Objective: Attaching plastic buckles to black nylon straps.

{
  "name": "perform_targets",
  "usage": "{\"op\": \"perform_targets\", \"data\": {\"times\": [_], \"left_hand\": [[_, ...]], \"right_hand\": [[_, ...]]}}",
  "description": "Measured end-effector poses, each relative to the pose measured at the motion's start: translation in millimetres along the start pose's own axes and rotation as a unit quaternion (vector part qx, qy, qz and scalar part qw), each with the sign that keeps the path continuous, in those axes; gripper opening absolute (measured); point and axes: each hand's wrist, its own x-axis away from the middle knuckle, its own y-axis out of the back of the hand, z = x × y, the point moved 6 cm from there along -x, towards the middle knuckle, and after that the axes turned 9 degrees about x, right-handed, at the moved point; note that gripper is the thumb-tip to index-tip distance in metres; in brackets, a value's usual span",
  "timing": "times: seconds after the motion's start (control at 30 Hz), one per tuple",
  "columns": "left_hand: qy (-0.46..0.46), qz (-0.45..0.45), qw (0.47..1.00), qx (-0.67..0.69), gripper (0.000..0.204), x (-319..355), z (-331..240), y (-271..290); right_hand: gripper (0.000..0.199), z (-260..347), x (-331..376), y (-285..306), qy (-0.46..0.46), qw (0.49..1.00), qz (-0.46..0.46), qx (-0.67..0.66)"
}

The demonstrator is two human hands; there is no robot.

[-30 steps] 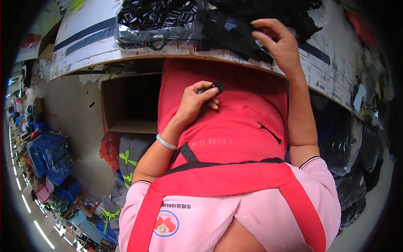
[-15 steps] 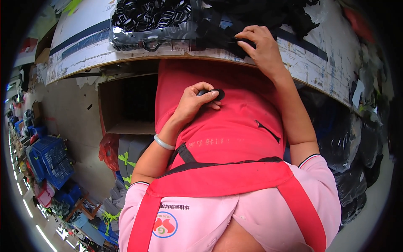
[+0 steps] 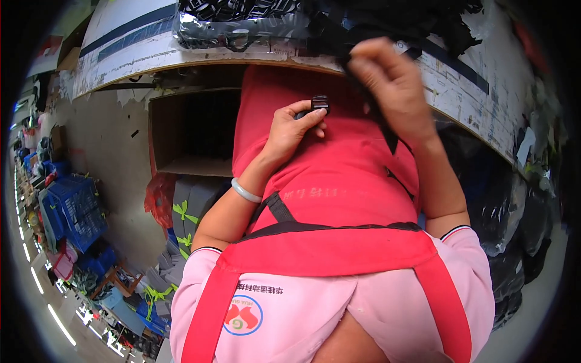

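Note:
My left hand (image 3: pixel 295 128) is closed over the red apron, pinching a small black plastic buckle (image 3: pixel 320 103) between thumb and fingers. Slots show in the buckle's upper end; its lower part is hidden by the fingers. At the table's front edge my right hand (image 3: pixel 396 91), smeared by motion, is closed on a black webbing strap (image 3: pixel 378 115). The strap hangs from its fingers down in front of the apron, to the right of the buckle. A plastic-lined container (image 3: pixel 203 35) of many loose black buckles (image 3: pixel 242 8) stands on the table, beyond my left hand.
Dark fabric pieces (image 3: pixel 417 27) lie on the cardboard-covered tabletop (image 3: pixel 130 63) beyond my right hand. An open cardboard box (image 3: pixel 193 166) stands under the table at the left. Black plastic bags (image 3: pixel 478 199) are piled at the right. Blue crates (image 3: pixel 77 209) stand farther left.
My right hand has come off the tabletop toward me, lifting the strap so that it hangs down. My left hand has moved slightly farther away and turned the buckle so its slots show.

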Motion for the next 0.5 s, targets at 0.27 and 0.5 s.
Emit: {"op": "perform_targets", "data": {"times": [0.27,0.5], "left_hand": [[-0.042,-0.001,0.999,-0.026,0.022,7,-6,-3],[-0.208,-0.037,0.960,-0.182,0.018,9,-20,-10]], "right_hand": [[0.017,-78,52,-65,-0.323,0.906,0.113,-0.249],[0.019,-90,54,-72,-0.342,0.883,0.088,-0.310]]}}
